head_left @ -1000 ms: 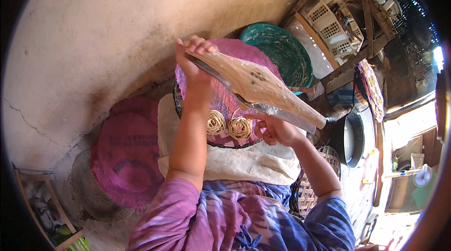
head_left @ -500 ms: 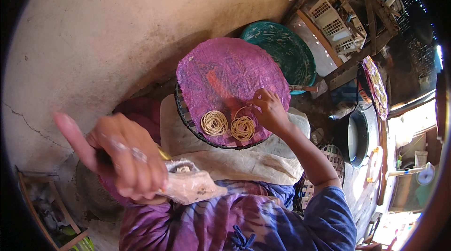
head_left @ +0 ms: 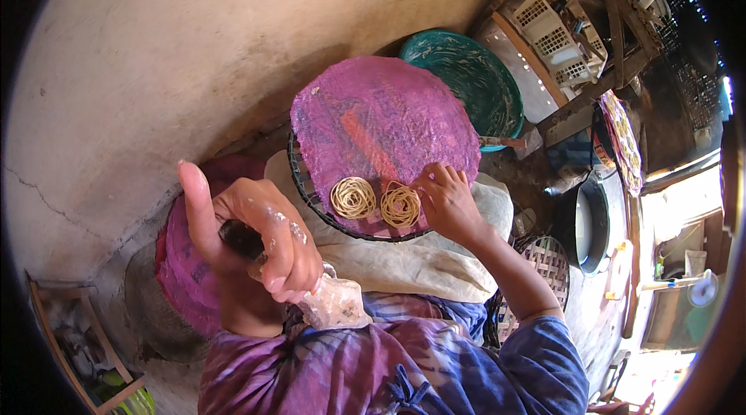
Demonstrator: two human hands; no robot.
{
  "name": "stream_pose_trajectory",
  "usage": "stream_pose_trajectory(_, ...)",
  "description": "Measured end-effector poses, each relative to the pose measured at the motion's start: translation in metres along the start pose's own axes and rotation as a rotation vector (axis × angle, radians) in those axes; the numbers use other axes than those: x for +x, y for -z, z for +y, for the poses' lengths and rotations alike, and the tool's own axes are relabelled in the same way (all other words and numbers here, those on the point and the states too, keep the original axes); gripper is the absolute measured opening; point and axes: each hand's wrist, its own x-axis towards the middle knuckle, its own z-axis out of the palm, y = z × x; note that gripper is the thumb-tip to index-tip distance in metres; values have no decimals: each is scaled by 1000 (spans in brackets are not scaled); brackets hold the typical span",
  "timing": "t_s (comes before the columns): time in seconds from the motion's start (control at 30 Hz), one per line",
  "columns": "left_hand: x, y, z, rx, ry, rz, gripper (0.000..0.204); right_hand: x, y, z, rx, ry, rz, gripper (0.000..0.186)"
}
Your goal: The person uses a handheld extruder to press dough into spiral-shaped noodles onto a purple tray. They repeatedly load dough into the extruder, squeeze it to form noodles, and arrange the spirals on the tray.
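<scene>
My left hand point(head_left: 272, 232) is raised near my chest, its fingers wrapped round a soft, pinkish, dough-smeared bag point(head_left: 334, 305), thumb pointing up. A dark round end point(head_left: 241, 238) shows inside the grip. Further forward lies a round purple sheet point(head_left: 388, 116) on a dark woven tray point(head_left: 305, 182). Two coils of thin, pale yellow dough strands sit on its near part: a left coil point(head_left: 353, 198) and a right coil point(head_left: 399, 207). My right hand point(head_left: 452, 204) is at the right coil's right edge, fingertips pinched at its strand; the exact hold is partly hidden.
A pale cloth point(head_left: 404, 269) lies over my lap under the tray. Behind stands a green basin point(head_left: 497, 81) with white smears. To the right are a dark pan point(head_left: 592, 224) and a woven basket point(head_left: 548, 267). Another purple sheet point(head_left: 186, 275) is at my left, near the wall point(head_left: 148, 88).
My left hand has moved right and turned, carrying the bag with it. My right hand has come slightly down and right, beside the right coil, whose loose strand now lies closer in.
</scene>
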Motion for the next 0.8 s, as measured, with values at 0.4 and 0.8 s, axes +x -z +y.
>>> stream_pose_trajectory(0.4,20,8,-1,-61,130,-323,106,-15,3,-2,-3,-21,91,28)
stream_pose_trajectory(0.8,22,-8,-8,-71,134,-351,104,22,-2,7,18,97,-63,45)
